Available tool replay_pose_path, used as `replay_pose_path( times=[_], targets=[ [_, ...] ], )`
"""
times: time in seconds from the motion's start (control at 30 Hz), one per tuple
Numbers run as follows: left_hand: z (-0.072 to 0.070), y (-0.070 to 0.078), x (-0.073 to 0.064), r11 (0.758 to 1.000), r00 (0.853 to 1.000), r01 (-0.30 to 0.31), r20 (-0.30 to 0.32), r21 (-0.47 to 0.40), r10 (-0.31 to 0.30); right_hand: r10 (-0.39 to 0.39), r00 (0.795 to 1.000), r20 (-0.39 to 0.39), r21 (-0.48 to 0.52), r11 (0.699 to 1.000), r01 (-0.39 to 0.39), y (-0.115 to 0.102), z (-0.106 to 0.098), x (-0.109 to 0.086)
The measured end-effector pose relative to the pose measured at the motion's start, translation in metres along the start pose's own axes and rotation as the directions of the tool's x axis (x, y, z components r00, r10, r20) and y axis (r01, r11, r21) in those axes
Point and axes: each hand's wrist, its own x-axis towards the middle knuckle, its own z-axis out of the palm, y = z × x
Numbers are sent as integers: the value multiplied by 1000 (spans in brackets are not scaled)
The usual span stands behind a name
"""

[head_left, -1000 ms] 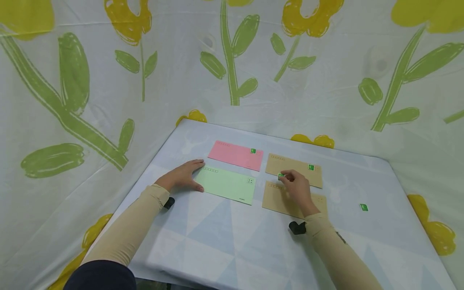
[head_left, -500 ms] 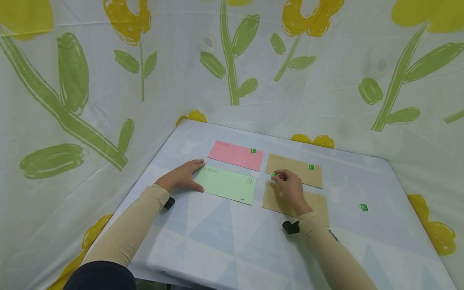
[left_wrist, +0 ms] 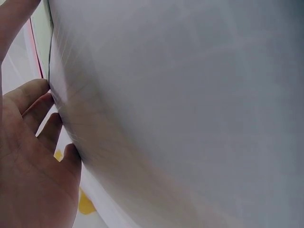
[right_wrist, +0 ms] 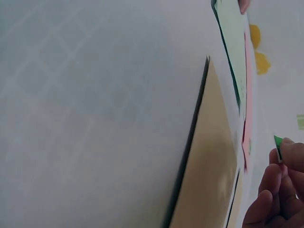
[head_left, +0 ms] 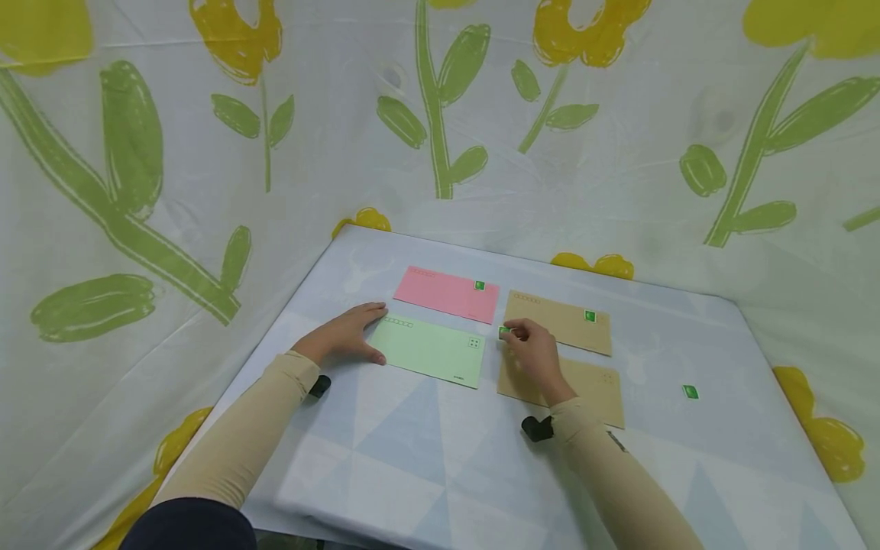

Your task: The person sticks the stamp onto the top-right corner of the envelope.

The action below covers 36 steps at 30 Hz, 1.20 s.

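My right hand [head_left: 535, 353] pinches a small green stamp [head_left: 505, 332] between thumb and finger, above the left end of the nearer brown envelope [head_left: 584, 382]. In the right wrist view the stamp [right_wrist: 278, 142] stands out from the fingertips, clear of the paper. At the left end of the green envelope [head_left: 433, 351] rests my left hand [head_left: 347, 336], thumb and fingers spread along its edge. That envelope has a printed square at its upper right. The left wrist view shows the left hand's fingertips [left_wrist: 71, 152] on the tabletop.
Behind lie a pink envelope [head_left: 440, 292] and another brown envelope [head_left: 550, 309], each with a green stamp at its upper right. A loose green stamp [head_left: 690, 392] lies on the table at the right. Flower-print cloth [head_left: 330, 137] hangs around the table.
My right hand has moved left with the pinched stamp, from over the brown envelopes toward the green envelope. The left hand has stayed in place.
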Motion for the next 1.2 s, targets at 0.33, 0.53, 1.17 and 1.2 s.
replay_pose_path(
  times=[0.33, 0.53, 1.17, 1.2],
  targets=[
    [-1, 0, -3, 1000, 1000, -5, 1, -16, 5, -1, 1000, 8, 16, 1000, 1, -10, 17, -1],
    [0, -1, -2, 1000, 1000, 1, -2, -15, -1, 8, 1000, 21, 29, 1000, -9, -11, 27, -2],
    [2, -3, 1, 1000, 1000, 8, 3, 4, -8, 26, 998, 53, 46, 999, -29, -21, 48, 0],
    [2, -3, 1, 1000, 1000, 4, -1, 3, -4, 23, 998, 54, 48, 999, -26, -22, 49, -1]
  ],
)
